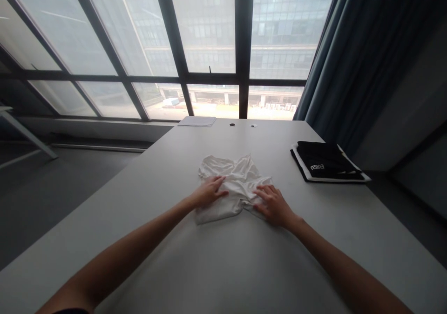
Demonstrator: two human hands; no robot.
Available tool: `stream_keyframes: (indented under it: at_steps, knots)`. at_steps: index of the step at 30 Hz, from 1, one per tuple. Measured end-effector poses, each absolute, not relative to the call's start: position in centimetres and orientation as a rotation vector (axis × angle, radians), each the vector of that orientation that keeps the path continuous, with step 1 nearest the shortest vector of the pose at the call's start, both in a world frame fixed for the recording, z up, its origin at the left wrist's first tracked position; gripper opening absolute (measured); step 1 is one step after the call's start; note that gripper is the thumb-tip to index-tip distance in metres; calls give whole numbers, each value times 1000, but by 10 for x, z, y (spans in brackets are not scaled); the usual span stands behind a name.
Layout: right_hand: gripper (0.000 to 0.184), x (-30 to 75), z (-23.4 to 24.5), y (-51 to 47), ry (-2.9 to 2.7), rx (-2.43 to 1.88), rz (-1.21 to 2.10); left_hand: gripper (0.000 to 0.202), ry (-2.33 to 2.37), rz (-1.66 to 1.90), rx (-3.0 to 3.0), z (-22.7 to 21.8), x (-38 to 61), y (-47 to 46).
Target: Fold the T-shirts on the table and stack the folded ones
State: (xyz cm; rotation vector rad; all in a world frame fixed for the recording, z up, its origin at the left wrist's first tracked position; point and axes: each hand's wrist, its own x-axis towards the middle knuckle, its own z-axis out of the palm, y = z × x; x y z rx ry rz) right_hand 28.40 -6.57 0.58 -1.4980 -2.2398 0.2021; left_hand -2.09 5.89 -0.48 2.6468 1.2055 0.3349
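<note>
- Left hand [207, 192], wide, lies left on the wrinkled white cloth [235, 190], maybe clothing.
- Right hand [275, 206], wide too, touches its right.
- Best smooth outward gently.

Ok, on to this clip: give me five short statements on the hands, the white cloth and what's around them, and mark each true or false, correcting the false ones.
1. The left hand and the right hand are both on the white cloth. True.
2. The white cloth is smooth all over. False: it is creased and bunched.
3. The folded black cloth has pale lettering on it. True.
4. The left hand is the nearer one to the folded black cloth. False: the right hand is nearer.
5. The blue curtain hangs on the right side of the view. True.
</note>
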Motion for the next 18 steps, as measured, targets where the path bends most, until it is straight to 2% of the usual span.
stream_keyframes:
  at_steps: [3,8,12,16,18]
  knots:
    - [56,289,-2,-64,-2337,-1543,238,72,1225,252,2652,-23,-19,45]
    - [58,285,-12,-33,-2331,-1679,212,56,1233,411,2640,-22,-15,86]
    - [44,289,-5,20,-2110,-1784,215,39,1220,599,2628,-3,-5,128]
    - [40,299,4,57,-1881,-1933,131,19,1234,635,2588,3,0,141]
    - [27,301,8,63,-1886,-1951,144,16,1256,653,2559,6,1,140]
